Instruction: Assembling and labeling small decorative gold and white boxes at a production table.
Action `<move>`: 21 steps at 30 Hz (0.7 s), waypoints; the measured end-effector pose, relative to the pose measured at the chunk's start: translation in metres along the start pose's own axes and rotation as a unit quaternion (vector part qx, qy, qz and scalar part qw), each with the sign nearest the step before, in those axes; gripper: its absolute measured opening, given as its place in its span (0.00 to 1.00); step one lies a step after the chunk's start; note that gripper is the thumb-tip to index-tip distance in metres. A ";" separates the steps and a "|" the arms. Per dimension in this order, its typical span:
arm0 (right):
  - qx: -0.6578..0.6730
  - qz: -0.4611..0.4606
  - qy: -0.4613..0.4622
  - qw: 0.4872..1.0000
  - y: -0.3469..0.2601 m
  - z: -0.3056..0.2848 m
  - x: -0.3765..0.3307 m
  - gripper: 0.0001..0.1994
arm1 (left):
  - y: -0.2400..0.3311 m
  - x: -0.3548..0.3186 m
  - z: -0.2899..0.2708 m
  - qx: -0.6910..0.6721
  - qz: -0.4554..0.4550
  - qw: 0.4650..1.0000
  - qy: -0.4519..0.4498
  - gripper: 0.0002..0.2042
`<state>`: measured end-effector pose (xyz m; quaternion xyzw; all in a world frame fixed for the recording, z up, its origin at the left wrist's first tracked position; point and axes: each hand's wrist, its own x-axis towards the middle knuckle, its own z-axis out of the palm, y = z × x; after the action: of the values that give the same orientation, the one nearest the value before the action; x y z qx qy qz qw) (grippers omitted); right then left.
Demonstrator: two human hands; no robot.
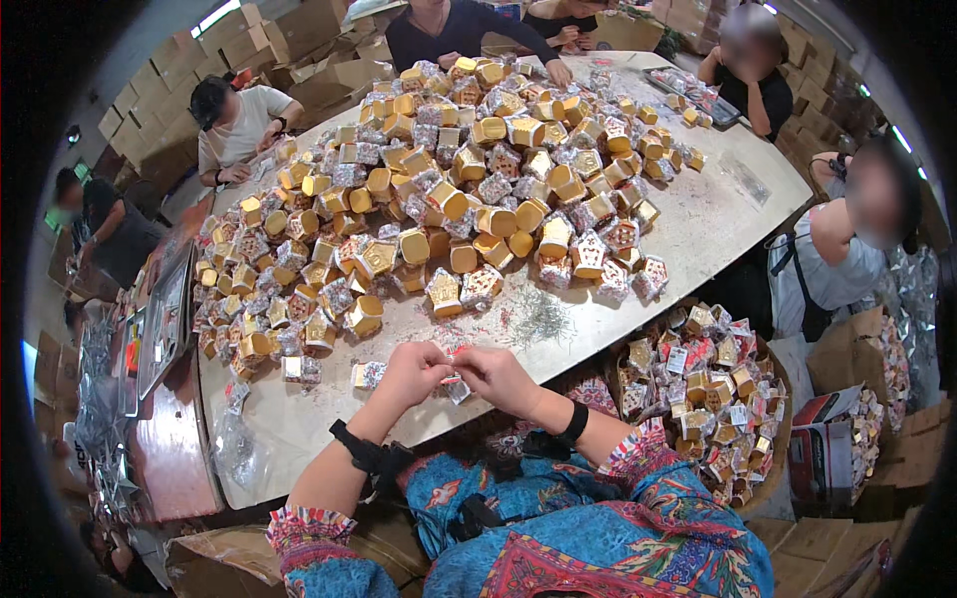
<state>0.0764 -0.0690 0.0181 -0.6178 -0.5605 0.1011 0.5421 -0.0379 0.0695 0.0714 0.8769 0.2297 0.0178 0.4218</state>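
Observation:
My left hand [414,373] and my right hand [495,380] meet above the near edge of the table, fingertips pinched together. A small bit of red shows between them; the fingers hide most of what they hold. Just below the fingertips hangs or lies a shiny, clear-wrapped piece [457,390]. Close to my left hand lies a small wrapped packet [367,376]. Beyond my hands spreads a big heap of gold, house-shaped pieces [444,292], many in clear wrapping with red and white parts.
Thin metallic strips [539,321] lie scattered on the white table [688,224]. A round basket of similar pieces [698,399] stands at my right, beside an open carton [825,444]. Several people sit around the table. Crumpled clear plastic [239,448] is at the near left corner.

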 end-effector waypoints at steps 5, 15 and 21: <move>-0.063 -0.068 -0.042 0.995 0.005 -0.005 -0.001 0.05 | -0.021 0.005 0.002 -0.132 -0.054 0.989 -0.051 0.05; -0.099 -0.057 -0.050 0.992 0.012 0.005 -0.013 0.05 | -0.029 0.013 0.004 -0.162 -0.116 0.968 -0.155 0.08; 0.047 0.106 0.064 0.991 0.025 0.010 -0.014 0.05 | -0.017 0.069 -0.003 0.207 -0.048 0.976 0.054 0.21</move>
<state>0.0784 -0.0696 -0.0119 -0.6527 -0.4506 0.1444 0.5917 0.0170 0.1097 0.0495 0.9309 0.2928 -0.0034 0.2185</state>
